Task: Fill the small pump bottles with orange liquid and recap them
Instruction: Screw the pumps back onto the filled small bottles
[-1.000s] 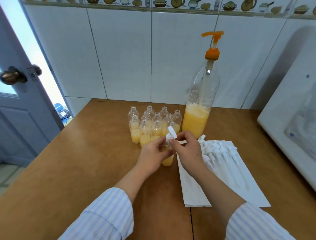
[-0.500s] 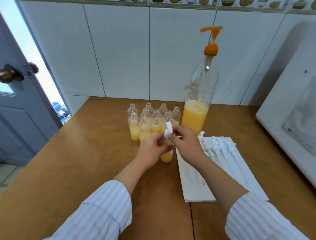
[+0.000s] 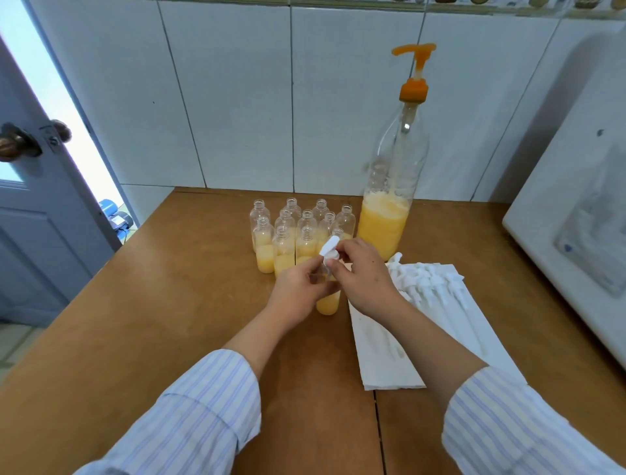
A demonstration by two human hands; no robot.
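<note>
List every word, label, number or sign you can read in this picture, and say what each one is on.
No text can be read.
The small bottles and the large pump bottle: clear plastic, no labels visible.
The white pump caps: plain.
The wall border tiles: pictures only, no lettering visible.
The door lock plate: a mark too blurred to read.
The white appliance at right: a smudged patch, unreadable.

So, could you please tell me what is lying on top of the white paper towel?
On the white paper towel lies a row of white pump caps; the right hand covers its near-left end, so the full count stays hidden.
</note>
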